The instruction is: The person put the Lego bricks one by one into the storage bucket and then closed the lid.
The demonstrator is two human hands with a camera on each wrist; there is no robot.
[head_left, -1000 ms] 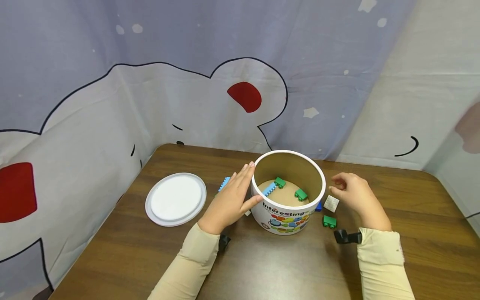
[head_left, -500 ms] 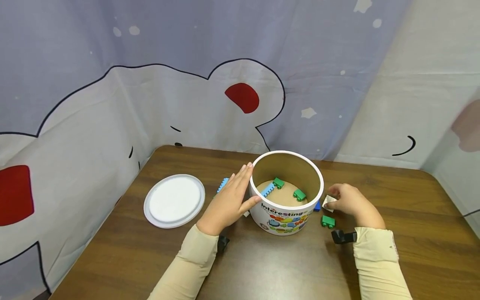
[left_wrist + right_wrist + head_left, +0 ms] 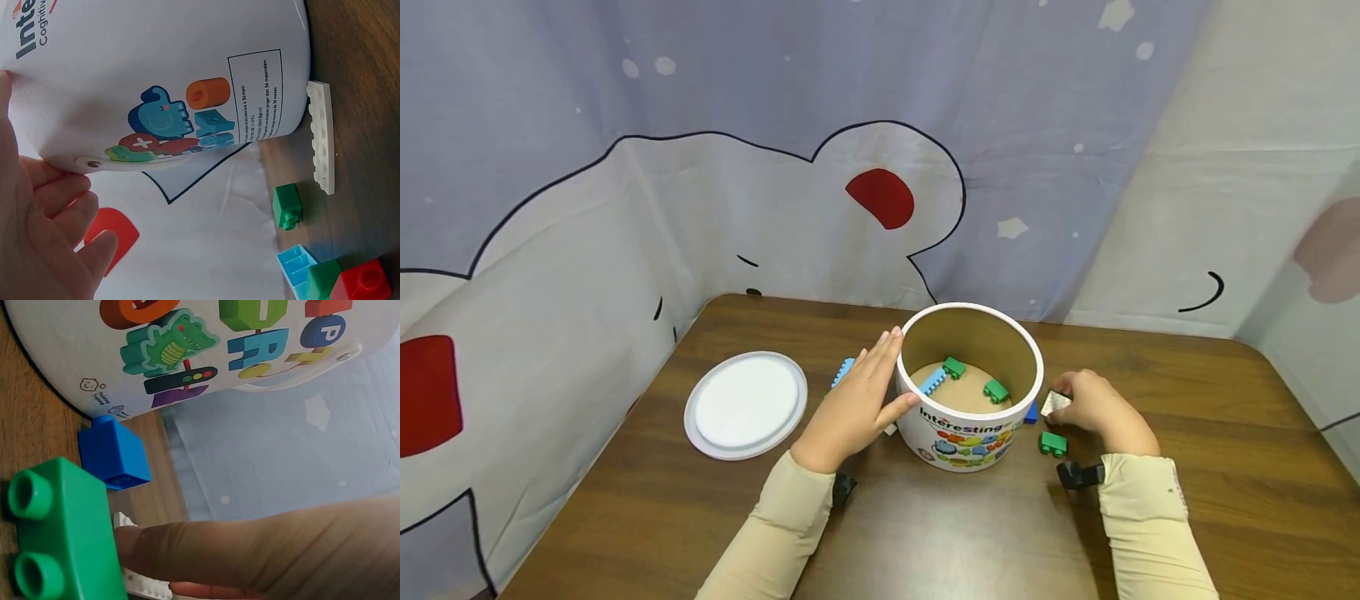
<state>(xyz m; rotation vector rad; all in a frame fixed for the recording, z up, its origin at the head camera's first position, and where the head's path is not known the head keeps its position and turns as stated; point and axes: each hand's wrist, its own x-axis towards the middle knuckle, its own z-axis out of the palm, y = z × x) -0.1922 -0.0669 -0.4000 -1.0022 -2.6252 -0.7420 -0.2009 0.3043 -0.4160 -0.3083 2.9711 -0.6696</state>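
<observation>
In the head view my left hand (image 3: 857, 400) rests against the left side of a white bucket (image 3: 961, 446), its fingers straight along the rim and the thumb on the front. Inside the bucket lie a light blue toy brick (image 3: 933, 382) and two green toy bricks (image 3: 996, 391). To the bucket's right, my right hand (image 3: 1101, 408) pinches a white toy brick (image 3: 1054, 404) between thumb and fingers, low at the tabletop. A green brick (image 3: 65, 528) stands close beside the thumb in the right wrist view, with a blue brick (image 3: 114, 453) near the bucket's base.
Left of the bucket lies a round white lid (image 3: 747, 406) on the wooden table (image 3: 925, 542). The left wrist view shows a long white brick (image 3: 322, 137), a green brick (image 3: 287, 206), a light blue brick (image 3: 296, 267) and a red brick (image 3: 364, 284). A patterned curtain (image 3: 737, 208) hangs behind.
My right hand has lowered to the white brick and closed its thumb and fingers on it. The left hand stays at the bucket. The head view has shifted slightly.
</observation>
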